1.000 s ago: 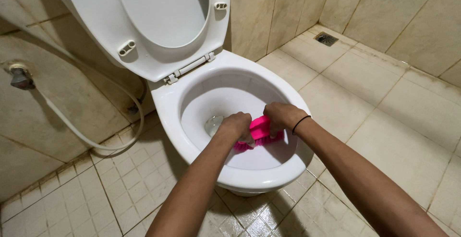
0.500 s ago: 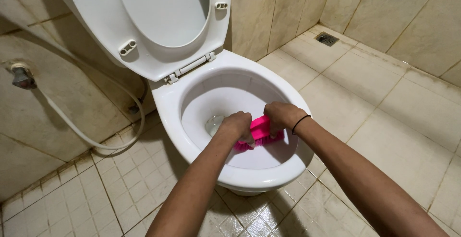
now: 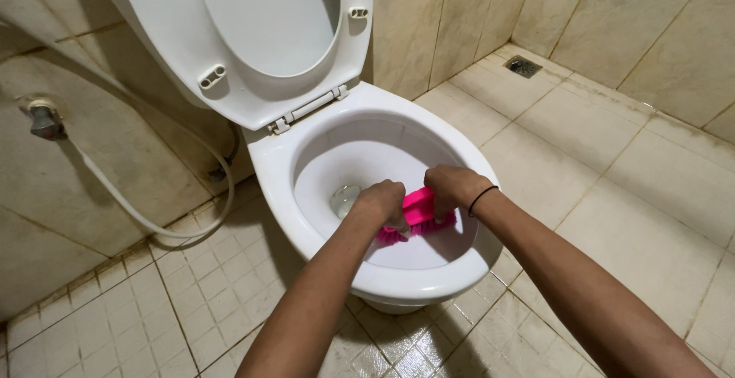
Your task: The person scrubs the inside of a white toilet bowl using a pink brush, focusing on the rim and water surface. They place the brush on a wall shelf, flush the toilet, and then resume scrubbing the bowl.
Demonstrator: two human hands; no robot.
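Observation:
A white toilet bowl (image 3: 285,194) stands below me with its seat and lid (image 3: 253,33) raised against the wall. Both my hands reach into the bowl and grip a pink scrub brush (image 3: 419,209). My left hand (image 3: 381,200) holds its left end, my right hand (image 3: 452,186) its right end. The pink bristles press against the bowl's inner front wall. A black band circles my right wrist. The bowl's drain opening (image 3: 344,198) lies just left of my left hand.
A wall tap (image 3: 42,121) with a white hose (image 3: 153,217) hangs on the tiled wall at left. Beige floor tiles surround the toilet. A floor drain (image 3: 524,65) sits in the far right corner.
The hands and brush stay in nearly the same place inside the bowl; at most a slight shift of the brush.

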